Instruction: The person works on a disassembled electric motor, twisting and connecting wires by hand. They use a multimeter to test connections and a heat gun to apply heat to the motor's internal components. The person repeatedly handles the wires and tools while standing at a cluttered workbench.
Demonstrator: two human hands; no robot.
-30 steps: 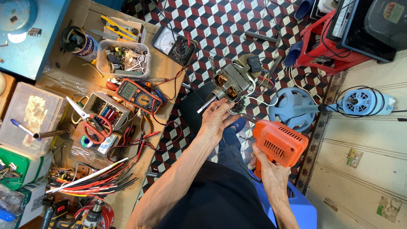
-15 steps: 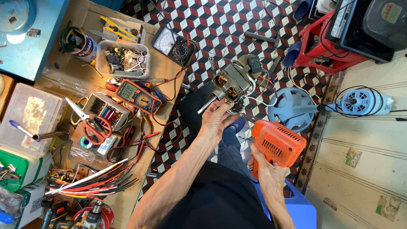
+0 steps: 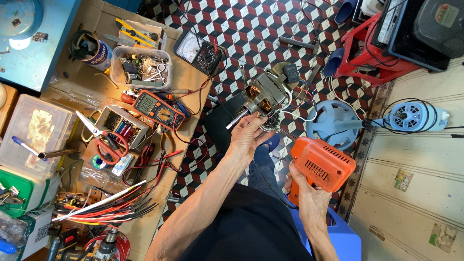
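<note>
My left hand [image 3: 249, 135] grips a small electric fan motor [image 3: 263, 96] with copper windings, a bare shaft and loose coloured wires, held above the patterned floor. My right hand [image 3: 307, 195] is wrapped around the grip of an orange pistol-shaped soldering gun [image 3: 321, 164], whose tip points up-left toward the motor's underside. A thin cord runs from the gun down across my lap. A black capacitor [image 3: 292, 72] hangs on wires beside the motor.
A cardboard-covered bench on the left carries an orange multimeter [image 3: 159, 108], an analogue meter [image 3: 200, 53], red scissors [image 3: 104, 140], a clear tub of parts [image 3: 142, 67] and bundled wires [image 3: 106, 208]. A blue fan base [image 3: 333, 123] and red stool [image 3: 367, 53] stand on the right.
The soldering gun has shifted slightly up-left, closer to the motor. My left hand keeps the motor in nearly the same place.
</note>
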